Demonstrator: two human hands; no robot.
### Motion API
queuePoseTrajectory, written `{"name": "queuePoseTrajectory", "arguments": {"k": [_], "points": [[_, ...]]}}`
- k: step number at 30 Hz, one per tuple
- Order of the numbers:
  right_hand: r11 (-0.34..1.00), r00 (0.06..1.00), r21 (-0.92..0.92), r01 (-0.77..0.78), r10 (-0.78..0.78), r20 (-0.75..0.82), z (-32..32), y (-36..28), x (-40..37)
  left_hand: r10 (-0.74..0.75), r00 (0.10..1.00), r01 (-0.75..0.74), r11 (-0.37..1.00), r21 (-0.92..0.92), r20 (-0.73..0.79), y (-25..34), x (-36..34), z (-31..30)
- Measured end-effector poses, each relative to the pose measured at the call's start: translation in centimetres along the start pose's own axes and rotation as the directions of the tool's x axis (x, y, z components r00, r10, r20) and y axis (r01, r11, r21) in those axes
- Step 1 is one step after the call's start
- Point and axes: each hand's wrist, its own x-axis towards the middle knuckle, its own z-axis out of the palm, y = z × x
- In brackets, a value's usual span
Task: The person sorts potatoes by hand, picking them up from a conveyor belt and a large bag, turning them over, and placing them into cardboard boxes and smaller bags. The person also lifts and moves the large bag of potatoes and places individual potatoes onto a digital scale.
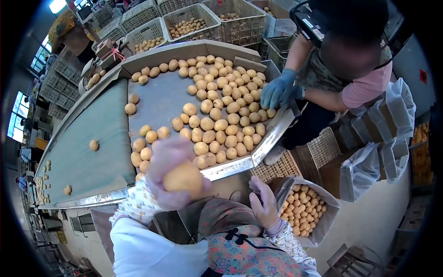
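Observation:
My left hand [171,173], in a pinkish-purple glove and blurred by motion, is closed around a large potato [183,179] above the near edge of the sorting table [157,106]. Low in front of my body, my right hand [264,203], gloved in the same colour, has its fingers apart and holds nothing. Just right of it stands a lined box [323,233] filled with potatoes [302,210]. Many loose potatoes [219,124] cover the right half of the metal-rimmed table, close beyond my left hand.
A green conveyor belt [87,134] joins the table on the left, carrying scattered potatoes. Opposite right, a co-worker's blue-gloved hands [279,87] reach over the table rim. Plastic crates [191,27] stand behind; lined boxes [364,171] sit at right.

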Motion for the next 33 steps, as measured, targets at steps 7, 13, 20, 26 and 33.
{"name": "queuePoseTrajectory", "arguments": {"k": [7, 13, 20, 26, 33], "points": [[0.966, 0.962, -0.021, -0.259, 0.256, -0.096, -3.4, 4.3, -5.2, -0.567, 0.816, 0.321, 0.28, 0.905, -0.114, -21.4, 6.7, -4.6], [0.763, 0.785, -0.188, -0.619, 0.602, -0.145, -7.8, 7.2, -11.8, -0.36, 0.632, 0.506, 0.862, -0.014, 0.686, -3.2, 2.0, 14.4], [0.426, 0.416, -0.007, -0.905, 0.88, -0.231, -10.1, 17.2, -25.9, -0.059, 0.225, 0.886, 0.427, -0.179, 0.972, 10.6, -10.2, 30.1], [0.057, 0.131, -0.122, -0.991, 0.607, -0.784, -22.3, 27.1, -38.1, -0.186, -0.333, 0.82, 0.427, 0.381, 0.924, 15.7, -23.7, 40.3], [-0.276, -0.282, 0.056, -0.959, 0.949, -0.14, -31.0, 39.0, -47.5, -0.368, -0.512, 0.821, 0.054, 0.568, 0.776, 22.4, -32.1, 46.7]]}}
